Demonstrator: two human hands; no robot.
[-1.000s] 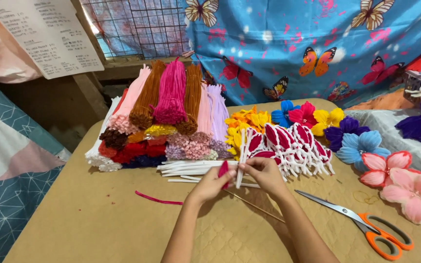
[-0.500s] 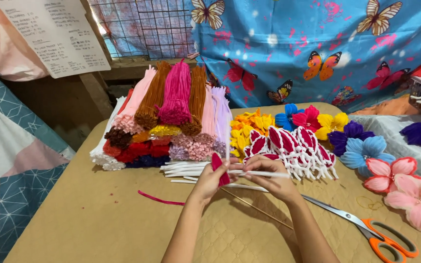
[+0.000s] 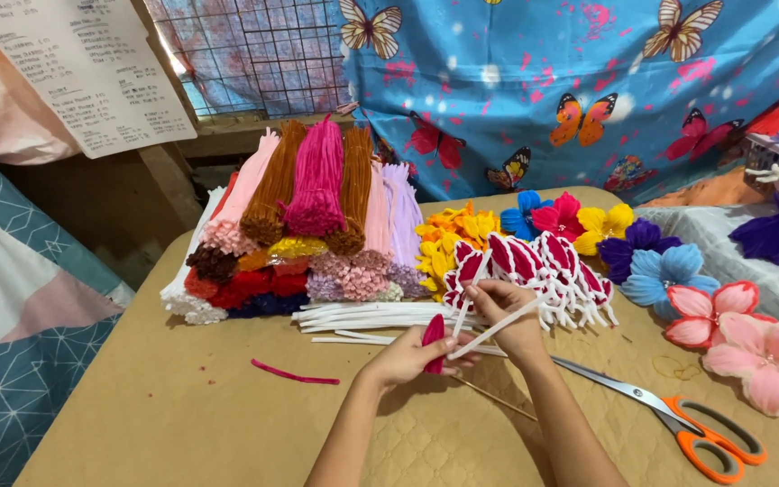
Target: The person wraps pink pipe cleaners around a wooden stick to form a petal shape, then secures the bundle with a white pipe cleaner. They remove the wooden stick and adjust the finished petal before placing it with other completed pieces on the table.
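Both forearms are coming up from the bottom edge, meeting over the tabletop (image 3: pixel 137 415). The left hand (image 3: pixel 407 356) is sitting palm-up-ish, its fingers pinching a small red petal piece (image 3: pixel 433 335) upright. The right hand (image 3: pixel 511 316) is curling over just beside it, fingers gripping a white pipe cleaner (image 3: pixel 489 332) that's slanting across right next to the petal. Orange scissors (image 3: pixel 696 428) are lying off to the right, and bundles of pipe cleaners (image 3: pixel 308 207) are sitting behind.
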